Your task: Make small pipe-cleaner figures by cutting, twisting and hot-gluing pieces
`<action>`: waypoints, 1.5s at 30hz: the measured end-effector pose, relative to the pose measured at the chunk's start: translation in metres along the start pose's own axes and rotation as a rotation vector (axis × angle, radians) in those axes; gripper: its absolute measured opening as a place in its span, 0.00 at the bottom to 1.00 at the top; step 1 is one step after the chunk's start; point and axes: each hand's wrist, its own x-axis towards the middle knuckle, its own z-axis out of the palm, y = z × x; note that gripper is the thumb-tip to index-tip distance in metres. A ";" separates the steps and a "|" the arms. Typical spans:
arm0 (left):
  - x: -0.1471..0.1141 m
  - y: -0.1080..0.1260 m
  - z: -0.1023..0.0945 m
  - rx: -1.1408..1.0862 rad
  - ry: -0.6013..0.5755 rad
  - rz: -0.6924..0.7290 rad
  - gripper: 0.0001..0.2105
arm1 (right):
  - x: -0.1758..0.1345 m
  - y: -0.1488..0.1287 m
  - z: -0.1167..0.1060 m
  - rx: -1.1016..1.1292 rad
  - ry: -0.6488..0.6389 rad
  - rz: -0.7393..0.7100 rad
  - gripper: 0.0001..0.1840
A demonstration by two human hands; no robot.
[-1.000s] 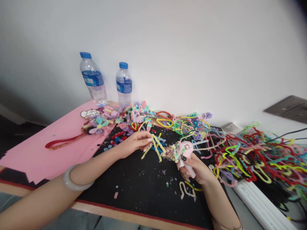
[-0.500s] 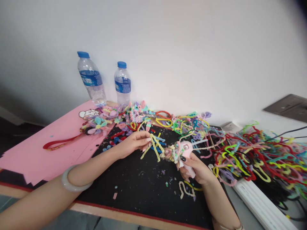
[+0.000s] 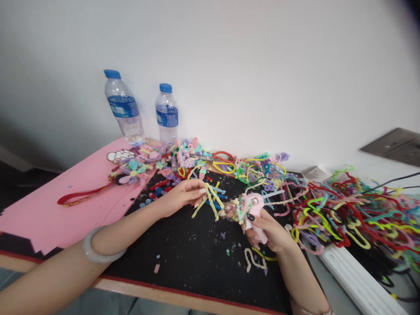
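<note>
My left hand [image 3: 187, 194] pinches a bunch of pale yellow pipe cleaners [image 3: 214, 202] at one end, and their strips fan out toward the right. In my right hand [image 3: 264, 229] is a pink hot glue gun [image 3: 255, 204], gripped by its handle. Its front is crusted with glue and coloured bits, and the nozzle points left, close to the yellow strips. Whether the nozzle touches them I cannot tell. A clear glue stick [image 3: 275, 193] seems to stick out at the gun's rear. Short blue pipe cleaner pieces [image 3: 220, 191] lie behind the yellow ones.
Red-and-yellow-handled scissors [image 3: 224, 156] lie on heaped pipe cleaner pieces along the wall. Two water bottles [image 3: 167, 116] stand behind pink paper [image 3: 65, 205]. A large tangle of pipe cleaners [image 3: 344, 214] and a white power strip [image 3: 356, 278] are at right. Scraps dot the black mat [image 3: 183, 253].
Both hands, the yellow pipe cleaners and the glue gun stay in nearly the same place. The view has shifted very slightly.
</note>
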 end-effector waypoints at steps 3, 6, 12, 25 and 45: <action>0.000 0.000 0.000 -0.005 0.004 -0.005 0.09 | 0.000 0.000 0.000 -0.001 0.006 0.006 0.18; 0.000 0.001 0.001 -0.005 0.009 -0.008 0.09 | -0.001 0.000 0.000 0.001 0.012 0.009 0.18; 0.000 0.002 0.001 0.009 0.023 -0.001 0.10 | -0.002 0.000 -0.001 0.000 -0.001 0.010 0.18; 0.000 0.005 0.002 -0.001 0.037 -0.002 0.10 | -0.001 -0.001 0.000 -0.005 -0.006 0.004 0.17; 0.000 0.004 0.001 -0.040 0.049 -0.006 0.10 | -0.001 -0.001 -0.001 -0.067 -0.006 0.047 0.19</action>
